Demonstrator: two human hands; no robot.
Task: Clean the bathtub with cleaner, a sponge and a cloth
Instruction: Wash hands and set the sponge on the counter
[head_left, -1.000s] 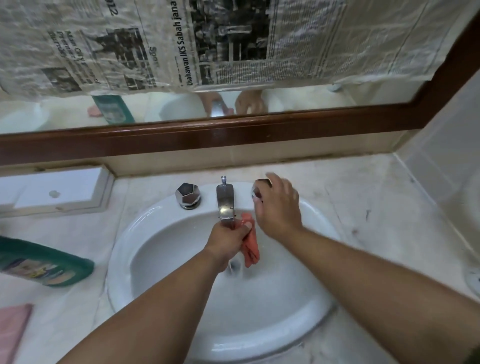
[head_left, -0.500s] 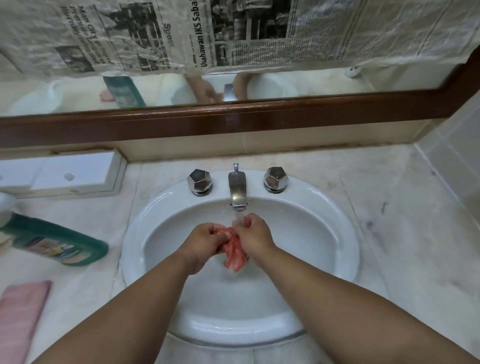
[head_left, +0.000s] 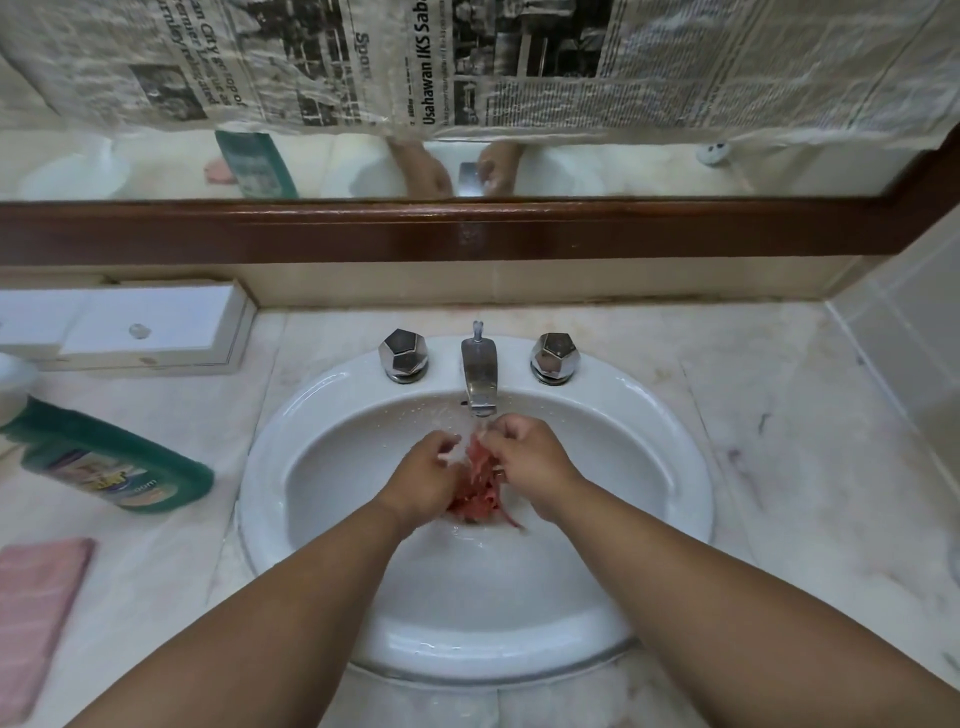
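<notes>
Cloth (head_left: 480, 491), red and soaked through, is held crumpled into a narrow, wrinkled bunch between both hands, low inside the basin and directly beneath the tap. The left hand (head_left: 426, 475) is curled round the cloth's left side, with the fingers bent inward. The right hand (head_left: 530, 462) is closed on the upper right part of it, knuckles up. A loose, pointed end of the fabric is seen hanging below the right wrist. A stream of water (head_left: 475, 431) is seen falling from the tap (head_left: 479, 371) onto the top of the bunch, and droplets are scattered on the back wall of the white oval basin (head_left: 311, 410).

Two faceted metal knobs are set on the rim, the left knob (head_left: 403, 354) and the right knob (head_left: 555, 356), one at either side of the tap. The basin is sunk into a pale marble worktop (head_left: 789, 447). On the worktop to the left, a green bottle of cleaner (head_left: 119, 467) is laid on its side, and a flat pink pad (head_left: 36, 613) is placed nearer the front edge; whether it is a sponge or a folded cloth cannot be told. A white box (head_left: 150, 327) is set against the back wall. Above, a mirror in a dark wooden frame (head_left: 467, 231) is mounted, its upper part covered with newspaper (head_left: 519, 62).
</notes>
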